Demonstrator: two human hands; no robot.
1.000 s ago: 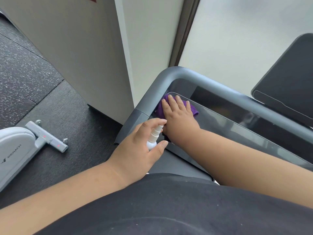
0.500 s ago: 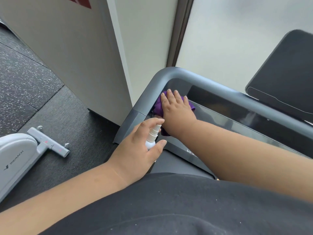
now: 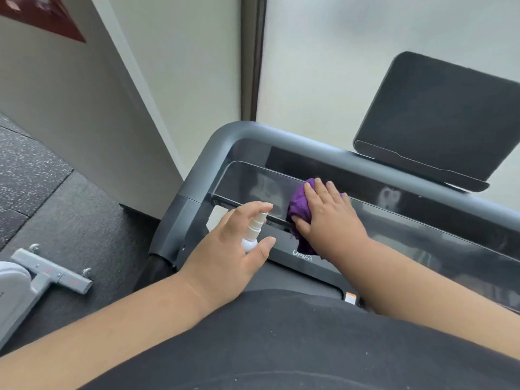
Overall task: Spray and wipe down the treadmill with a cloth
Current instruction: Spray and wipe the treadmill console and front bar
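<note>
The treadmill's grey rail (image 3: 225, 136) curves round a glossy dark console panel (image 3: 253, 178). My right hand (image 3: 329, 218) lies flat, fingers straight, pressing a bunched purple cloth (image 3: 298, 204) onto the panel about a third of the way along from the left corner. My left hand (image 3: 230, 243) holds a small white spray bottle (image 3: 253, 232) just left of the cloth, index finger over the nozzle and thumb under the bottle. The bottle's lower body is hidden in my palm.
A black tablet-like screen (image 3: 439, 116) stands on the rail at the upper right. A white wall and a dark window post sit behind the rail. On the dark rubber floor at the left lies the grey foot (image 3: 50, 274) of a white machine.
My right hand has slid the purple cloth rightward along the panel, away from the left corner. My left hand keeps the spray bottle in about the same place.
</note>
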